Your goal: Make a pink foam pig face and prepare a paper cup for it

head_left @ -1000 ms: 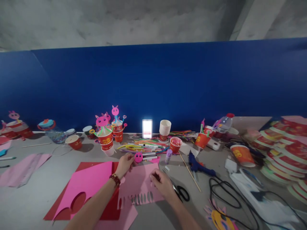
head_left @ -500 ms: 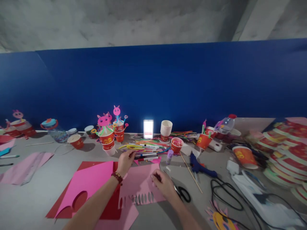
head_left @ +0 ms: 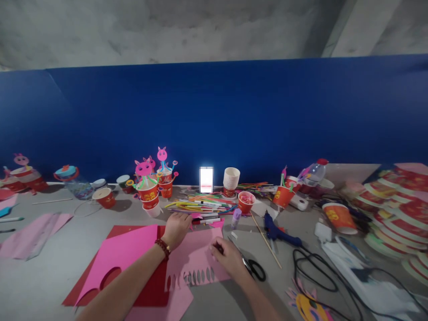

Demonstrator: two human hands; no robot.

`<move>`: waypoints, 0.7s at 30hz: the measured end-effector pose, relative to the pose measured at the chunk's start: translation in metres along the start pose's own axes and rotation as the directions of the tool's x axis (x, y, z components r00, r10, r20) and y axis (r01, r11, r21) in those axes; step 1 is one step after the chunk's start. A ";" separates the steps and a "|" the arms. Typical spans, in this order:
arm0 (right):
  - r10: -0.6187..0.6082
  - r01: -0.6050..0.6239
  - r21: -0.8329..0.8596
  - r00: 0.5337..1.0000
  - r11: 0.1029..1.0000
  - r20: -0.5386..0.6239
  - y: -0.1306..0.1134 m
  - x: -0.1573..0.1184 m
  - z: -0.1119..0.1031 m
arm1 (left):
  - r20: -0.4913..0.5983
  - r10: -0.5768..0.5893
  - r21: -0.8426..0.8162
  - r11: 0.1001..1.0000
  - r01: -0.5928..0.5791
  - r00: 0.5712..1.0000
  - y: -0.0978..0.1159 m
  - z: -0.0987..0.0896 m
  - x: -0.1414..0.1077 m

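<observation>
My left hand (head_left: 179, 229), with a beaded bracelet on its wrist, reaches to the markers (head_left: 209, 220). Its fingers are closed at the edge of a small bright pink paper piece (head_left: 196, 216), which lies over the marker ends. My right hand (head_left: 227, 256) is curled above the pale pink sheet (head_left: 197, 245); what its fingers hold, if anything, is hidden. A row of leaf-shaped holes runs along that sheet's near edge. Left of it, a bright pink sheet (head_left: 130, 245) with rounded cut-outs lies on a red sheet (head_left: 154, 285). Scissors (head_left: 256, 270) rest beside my right forearm.
Pipe cleaners (head_left: 200, 205) lie behind the markers. Decorated paper cups (head_left: 149, 194) stand back left, stacked white cups (head_left: 231, 178) at the back. To the right are a glue stick (head_left: 236, 217), a wooden stick (head_left: 267, 240), a blue glue gun (head_left: 281, 234) and a black cable (head_left: 317, 267).
My left hand has turned palm-down, and a bright pink paper piece now shows at its fingertips over the markers. My right hand has stayed almost in place.
</observation>
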State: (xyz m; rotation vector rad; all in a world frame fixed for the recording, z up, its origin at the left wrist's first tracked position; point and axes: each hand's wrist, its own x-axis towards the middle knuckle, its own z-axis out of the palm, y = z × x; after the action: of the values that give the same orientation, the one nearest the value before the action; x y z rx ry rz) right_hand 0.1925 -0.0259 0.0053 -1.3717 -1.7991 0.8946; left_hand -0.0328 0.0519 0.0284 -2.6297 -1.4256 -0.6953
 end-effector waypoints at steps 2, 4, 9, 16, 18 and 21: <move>-0.006 0.007 -0.014 1.000 1.000 0.009 -0.001 0.000 -0.001 | 0.014 0.022 0.023 0.999 -0.022 1.000 0.003 0.001 -0.003; -0.011 0.012 -0.023 1.000 1.000 0.015 -0.001 0.000 -0.001 | 0.019 0.036 0.033 0.999 -0.037 0.999 0.003 0.001 -0.005; -0.016 0.017 -0.051 1.000 0.999 0.016 -0.002 0.001 -0.001 | -0.011 0.045 -0.003 0.999 -0.045 0.999 -0.003 -0.014 -0.005; -0.014 0.015 -0.084 1.000 0.996 0.014 -0.002 0.001 0.000 | -0.113 0.030 -0.124 0.991 -0.044 0.993 -0.007 -0.032 -0.002; -0.011 0.012 -0.088 1.000 0.996 0.011 -0.002 0.001 0.000 | -0.143 0.031 -0.186 0.981 -0.058 0.989 -0.001 -0.037 -0.001; -0.008 0.008 -0.091 1.000 0.996 -0.002 -0.001 0.000 0.001 | -0.244 0.001 -0.294 0.953 -0.075 0.970 0.012 -0.060 -0.004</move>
State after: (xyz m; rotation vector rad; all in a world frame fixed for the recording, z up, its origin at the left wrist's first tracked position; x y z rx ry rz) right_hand 0.1911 -0.0259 0.0060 -1.4208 -1.8620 0.8150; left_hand -0.0457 0.0258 0.0824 -2.6545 -1.2844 -1.2716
